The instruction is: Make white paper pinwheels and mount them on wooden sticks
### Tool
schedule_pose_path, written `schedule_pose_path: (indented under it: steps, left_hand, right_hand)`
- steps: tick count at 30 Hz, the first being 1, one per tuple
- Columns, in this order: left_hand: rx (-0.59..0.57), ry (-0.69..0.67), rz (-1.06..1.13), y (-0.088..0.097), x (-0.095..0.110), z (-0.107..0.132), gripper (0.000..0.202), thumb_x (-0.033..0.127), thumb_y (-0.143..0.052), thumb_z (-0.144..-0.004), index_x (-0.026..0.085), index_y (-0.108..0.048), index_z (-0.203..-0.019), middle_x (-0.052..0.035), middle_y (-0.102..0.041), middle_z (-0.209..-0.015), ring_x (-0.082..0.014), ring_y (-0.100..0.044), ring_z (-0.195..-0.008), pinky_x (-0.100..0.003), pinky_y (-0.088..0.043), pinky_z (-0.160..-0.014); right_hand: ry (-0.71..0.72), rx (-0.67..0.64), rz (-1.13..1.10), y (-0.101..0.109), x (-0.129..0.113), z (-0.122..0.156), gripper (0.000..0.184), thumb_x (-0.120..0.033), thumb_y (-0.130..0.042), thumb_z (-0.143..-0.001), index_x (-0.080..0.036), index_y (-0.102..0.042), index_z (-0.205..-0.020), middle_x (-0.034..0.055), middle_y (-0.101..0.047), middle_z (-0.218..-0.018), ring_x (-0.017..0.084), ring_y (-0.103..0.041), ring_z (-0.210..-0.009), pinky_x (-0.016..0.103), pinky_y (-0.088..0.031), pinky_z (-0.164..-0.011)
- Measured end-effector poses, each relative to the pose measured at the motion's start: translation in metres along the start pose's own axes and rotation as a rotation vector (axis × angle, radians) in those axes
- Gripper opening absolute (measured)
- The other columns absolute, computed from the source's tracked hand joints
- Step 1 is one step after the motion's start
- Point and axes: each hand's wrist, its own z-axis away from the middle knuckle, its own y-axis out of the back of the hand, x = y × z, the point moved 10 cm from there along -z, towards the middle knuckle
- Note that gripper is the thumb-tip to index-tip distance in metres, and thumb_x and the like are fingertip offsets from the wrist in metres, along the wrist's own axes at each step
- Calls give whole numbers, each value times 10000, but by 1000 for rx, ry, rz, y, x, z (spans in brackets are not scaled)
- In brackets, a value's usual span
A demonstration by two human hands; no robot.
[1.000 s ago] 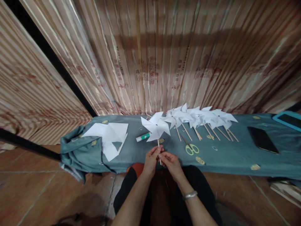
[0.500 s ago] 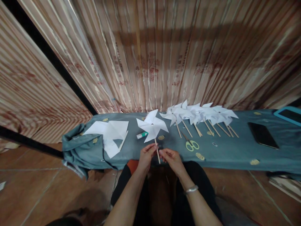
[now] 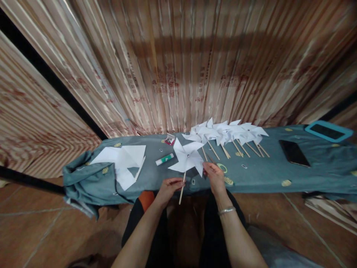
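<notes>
A white paper pinwheel (image 3: 187, 159) on a thin wooden stick is held up over the front of the cloth-covered surface. My left hand (image 3: 169, 190) pinches its stick below the blades. At the lower right blade, the fingers of my right hand (image 3: 216, 178) are closed on the paper tip. Scissors with a yellow-green handle (image 3: 222, 167) lie just behind my right hand, partly hidden by it. To the left of the pinwheel rests a glue stick (image 3: 164, 159) with a green and white label. Behind it is a small open box (image 3: 169, 140) with tiny shiny pieces.
Several finished pinwheels (image 3: 227, 133) lie in an overlapping row at the back right. White paper sheets (image 3: 129, 158) are on the left. A black phone (image 3: 294, 152) and a blue-framed tablet (image 3: 329, 130) lie at the right. A striped curtain (image 3: 178, 67) hangs behind the bench.
The pinwheel now tilts the other way, its stick's lower end to the left. My right hand has moved from beside the stick up to a blade tip. The view has shifted rightward.
</notes>
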Motion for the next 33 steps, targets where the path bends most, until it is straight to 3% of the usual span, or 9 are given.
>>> schedule_pose_path:
  steps: [8, 18, 25, 33]
  left_hand:
    - [30, -8, 36, -5, -6, -10, 320, 343, -872, -497, 154, -772, -736, -56, -732, -710, -133, -615, -636, -251, -479, -663]
    - [46, -11, 34, -8, -10, -16, 423, 424, -885, -426, 155, -768, -732, -35, -720, -665, -134, -607, -613, -264, -485, -656]
    - [45, 6, 63, -8, -12, -16, 429, 422, -895, -407, 165, -768, -726, -22, -723, -671, -122, -601, -619, -260, -485, -677]
    - [-7, -30, 13, -11, -8, -16, 408, 414, -873, -476, 150, -779, -772, -33, -721, -686, -123, -589, -620, -264, -469, -674]
  right_hand:
    - [-72, -60, -63, -12, 6, 5, 371, -493, -828, -500, -182, -698, -653, -19, -604, -530, 120, -508, -519, 261, -389, -511]
    - [-210, -209, -214, -39, 17, 19, 365, -462, -881, -454, -186, -705, -617, -8, -648, -570, 84, -494, -512, 240, -374, -507]
    - [-259, -246, -267, -43, 17, 22, 336, -415, -887, -468, -176, -701, -614, -8, -640, -560, 79, -486, -504, 229, -360, -495]
    - [-241, -355, -90, -56, 15, 31, 345, -466, -857, -502, -177, -675, -554, -19, -631, -548, 62, -456, -477, 216, -340, -484]
